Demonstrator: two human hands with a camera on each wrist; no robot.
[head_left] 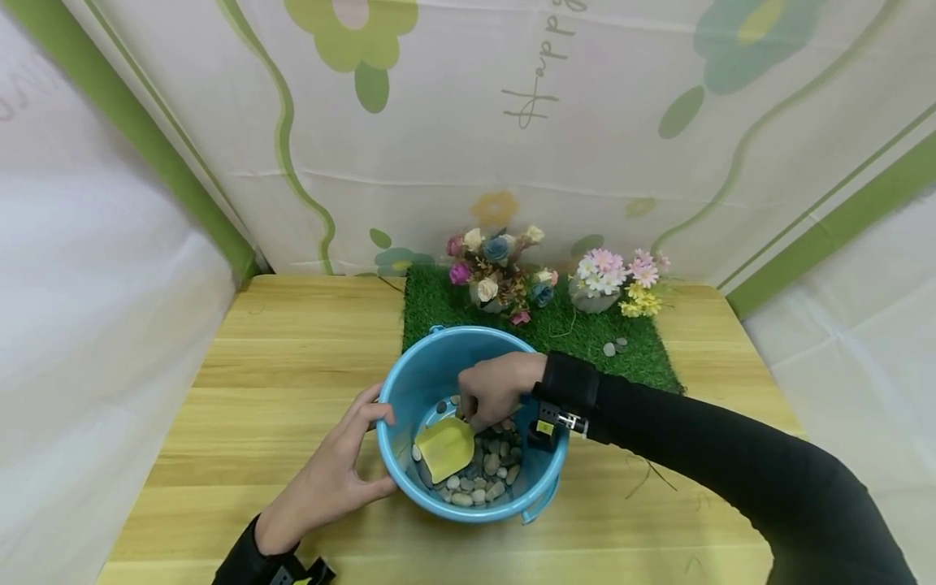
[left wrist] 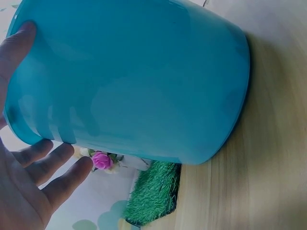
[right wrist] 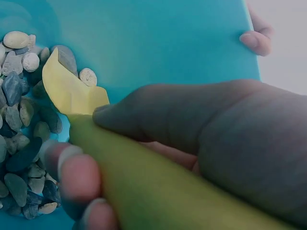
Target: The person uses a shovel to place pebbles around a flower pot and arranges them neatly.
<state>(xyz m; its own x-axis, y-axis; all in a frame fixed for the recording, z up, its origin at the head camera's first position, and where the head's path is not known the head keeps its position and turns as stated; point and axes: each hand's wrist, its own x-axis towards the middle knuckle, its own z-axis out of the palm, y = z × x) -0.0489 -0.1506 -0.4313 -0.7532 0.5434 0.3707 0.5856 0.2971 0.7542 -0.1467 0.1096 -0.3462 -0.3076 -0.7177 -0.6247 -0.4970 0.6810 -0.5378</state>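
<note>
R hand [head_left: 500, 390] down inside glossy lt-blue plastic bucket [head_left: 439, 361]; grip closed firmly round the thick, rounded, tapering handle of a yellow plastic scoop [head_left: 444, 448], thumb along top, fingers under. Scoop blade = shallow, raised sides, sits over pebbles [head_left: 493, 467] on bucket bottom. Pebbles: smooth ovals + a few knobbly ones, mixed gray/tan/off-white/dk slate.

L hand [head_left: 340, 471] steadies bucket at its L side: grip spread wide, fingertips at rim, thumb on outer wall. Bucket upright, round, smooth-walled, w/ matching blue handle [head_left: 541, 500] hanging at near-R.

Counter [head_left: 292, 341]: lt wood-grain, plank pattern. Behind bucket: green artificial-turf mat [head_left: 431, 305], tufted, w/ mixed artificial roses [head_left: 486, 268] (cream, blue, magenta) & pink/white daisy-type flowers [head_left: 603, 272], small yellow blooms [head_left: 639, 302] alongside; few gray stones [head_left: 614, 347] on R part.

Backdrop: white fabric [head_left: 439, 154], lt creases, green bands, printed flowers/vines. Script "Happy" [head_left: 539, 73] runs sideways, legible. Other lettering far L cut off, can't read.
</note>
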